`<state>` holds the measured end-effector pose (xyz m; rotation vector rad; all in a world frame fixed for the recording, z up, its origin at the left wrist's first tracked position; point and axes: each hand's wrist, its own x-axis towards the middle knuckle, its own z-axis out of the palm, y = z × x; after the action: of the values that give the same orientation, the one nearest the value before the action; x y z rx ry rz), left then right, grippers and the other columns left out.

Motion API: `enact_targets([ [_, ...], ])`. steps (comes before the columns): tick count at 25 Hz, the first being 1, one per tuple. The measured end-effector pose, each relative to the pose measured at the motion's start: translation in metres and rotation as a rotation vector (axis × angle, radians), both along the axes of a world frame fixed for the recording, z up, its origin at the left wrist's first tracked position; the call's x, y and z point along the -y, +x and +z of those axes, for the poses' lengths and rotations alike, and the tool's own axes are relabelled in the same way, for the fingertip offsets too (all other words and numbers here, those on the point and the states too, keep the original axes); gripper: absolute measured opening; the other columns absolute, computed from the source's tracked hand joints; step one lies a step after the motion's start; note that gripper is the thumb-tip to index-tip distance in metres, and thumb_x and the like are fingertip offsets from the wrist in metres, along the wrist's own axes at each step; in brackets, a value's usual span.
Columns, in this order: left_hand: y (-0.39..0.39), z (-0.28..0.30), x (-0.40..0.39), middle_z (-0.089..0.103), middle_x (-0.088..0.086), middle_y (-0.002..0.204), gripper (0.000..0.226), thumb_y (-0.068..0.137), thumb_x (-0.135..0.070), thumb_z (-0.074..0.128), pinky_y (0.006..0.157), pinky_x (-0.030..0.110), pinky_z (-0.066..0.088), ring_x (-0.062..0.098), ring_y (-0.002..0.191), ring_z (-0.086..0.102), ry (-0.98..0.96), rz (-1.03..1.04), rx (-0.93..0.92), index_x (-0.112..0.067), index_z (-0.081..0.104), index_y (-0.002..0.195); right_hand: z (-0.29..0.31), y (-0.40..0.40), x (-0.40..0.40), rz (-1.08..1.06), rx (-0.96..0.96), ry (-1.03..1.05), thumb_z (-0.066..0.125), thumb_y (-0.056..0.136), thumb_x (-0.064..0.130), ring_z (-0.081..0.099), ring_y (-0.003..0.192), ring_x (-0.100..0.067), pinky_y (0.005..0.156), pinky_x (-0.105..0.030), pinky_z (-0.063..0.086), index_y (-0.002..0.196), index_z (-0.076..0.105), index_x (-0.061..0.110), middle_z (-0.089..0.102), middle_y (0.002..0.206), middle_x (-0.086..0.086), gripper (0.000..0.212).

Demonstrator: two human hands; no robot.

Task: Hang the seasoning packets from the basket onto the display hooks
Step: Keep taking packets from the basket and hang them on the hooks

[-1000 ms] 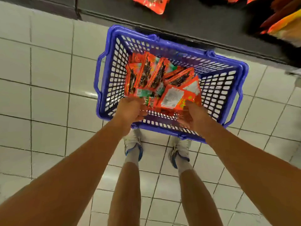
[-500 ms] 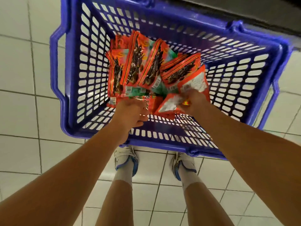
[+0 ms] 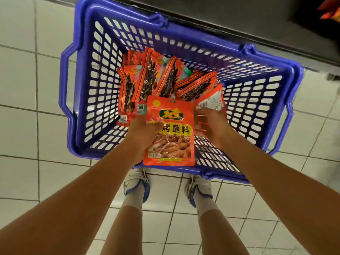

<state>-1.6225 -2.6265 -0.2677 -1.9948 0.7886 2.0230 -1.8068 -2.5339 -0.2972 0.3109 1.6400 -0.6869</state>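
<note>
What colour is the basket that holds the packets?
The basket is blue-purple plastic with a lattice of slots in its walls; the head view shows it.

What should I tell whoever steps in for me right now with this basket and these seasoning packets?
Left hand: grips one orange seasoning packet, printed front up, over the near side of the blue basket.
Right hand: down in the basket, fingers at a packet lying label side up; whether it has a grip there is unclear.
Other packets lie fanned in the basket, which sits on the tiled floor by the shelf base.
Done: one packet picked up.
Left: hang it and all the rest; the hooks are out of view.
</note>
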Motion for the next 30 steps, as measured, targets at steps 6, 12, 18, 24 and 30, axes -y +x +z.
enact_targets([
  [6,0.015,-0.029,0.013,0.073,0.005,0.117,0.028,0.091,-0.011,0.067,0.103,0.058,0.047,0.033,0.114,0.066,-0.026,0.140,-0.042,-0.020,0.068,0.117,-0.070,-0.094,0.025,0.184,-0.169,0.202,0.052,0.098,0.024,0.068,0.066,-0.022,0.072,-0.035,0.055,0.092,0.060,0.012,0.067,0.086,-0.011,0.016],
  [12,0.011,-0.016,0.011,0.075,0.011,0.108,0.024,0.091,-0.004,0.060,0.091,0.060,0.055,0.035,0.101,0.072,-0.012,0.189,-0.004,-0.018,0.068,0.109,-0.042,-0.070,0.008,0.078,-0.237,0.152,0.061,0.090,0.046,0.075,0.077,-0.036,0.064,-0.040,0.059,0.095,0.069,0.009,0.077,0.095,-0.018,0.037],
  [18,0.017,0.038,0.016,0.077,0.013,0.099,0.023,0.093,-0.013,0.059,0.067,0.046,0.063,0.030,0.078,0.077,-0.041,0.228,0.038,-0.014,0.068,0.113,0.074,-0.028,-0.015,0.068,-0.234,-0.128,0.071,0.084,-0.002,0.076,0.071,-0.034,0.061,-0.041,0.063,0.073,0.062,0.016,0.077,0.086,-0.015,0.023],
  [24,0.007,0.139,0.035,0.077,0.013,0.105,0.036,0.092,-0.035,0.069,0.083,0.053,0.059,0.034,0.090,0.076,-0.060,0.266,-0.130,-0.013,0.068,0.120,0.205,-0.014,-0.014,0.289,-0.202,-0.457,0.078,0.073,0.001,0.068,0.071,-0.019,0.058,-0.029,0.057,0.069,0.061,0.028,0.072,0.079,0.001,0.031],
  [30,-0.018,0.284,0.050,0.076,0.014,0.095,0.013,0.090,-0.009,0.068,0.072,0.050,0.060,0.033,0.080,0.070,-0.284,0.200,-0.373,-0.016,0.074,0.100,0.327,-0.026,0.004,0.366,-0.381,-0.514,0.076,0.089,0.014,0.071,0.083,-0.019,0.079,-0.049,0.059,0.093,0.049,0.020,0.074,0.091,-0.011,0.028],
])
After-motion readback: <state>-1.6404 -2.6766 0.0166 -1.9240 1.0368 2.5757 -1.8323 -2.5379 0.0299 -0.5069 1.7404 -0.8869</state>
